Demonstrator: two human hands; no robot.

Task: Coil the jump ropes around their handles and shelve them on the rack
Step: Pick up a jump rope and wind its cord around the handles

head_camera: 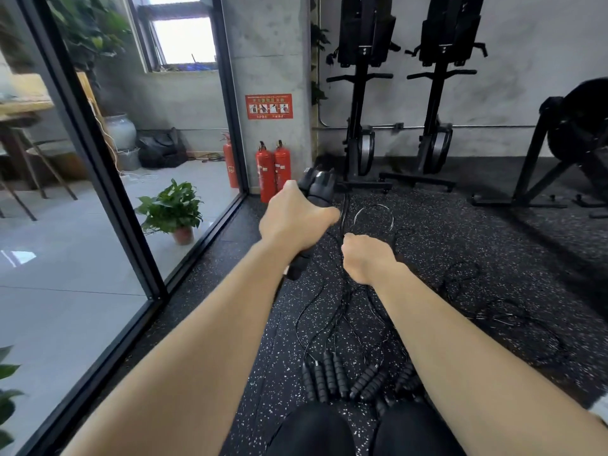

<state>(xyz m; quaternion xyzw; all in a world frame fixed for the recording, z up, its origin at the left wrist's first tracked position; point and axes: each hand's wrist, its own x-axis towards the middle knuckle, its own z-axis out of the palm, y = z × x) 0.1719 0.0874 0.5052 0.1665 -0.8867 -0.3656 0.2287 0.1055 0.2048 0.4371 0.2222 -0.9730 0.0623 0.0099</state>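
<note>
- Speckled black floor fills the middle and right of the view; a glass wall in a black frame runs along its left edge.
- Two rowers stand upright against the grey far wall, side by side.
- Both bare forearms reach forward over the floor, with the person's dark-clad knees at the bottom edge.
- Left hand is wrapped tight round a bundle of black handles, raised off the floor and tilted, with ends sticking out above and below the fist.
- Right hand is just beside it and lower, its fingers curled into a fist on a thin black rope that runs up towards the bundle's top.
- Two red extinguishers stand at the foot of the concrete pillar, under a red sign.
- A potted plant sits beyond the glass.
- Spare handles, ribbed and black, lie in pairs on the floor just ahead of the knees.
- Loose ropes trail from them in tangled loops across the floor, towards the right.
</note>
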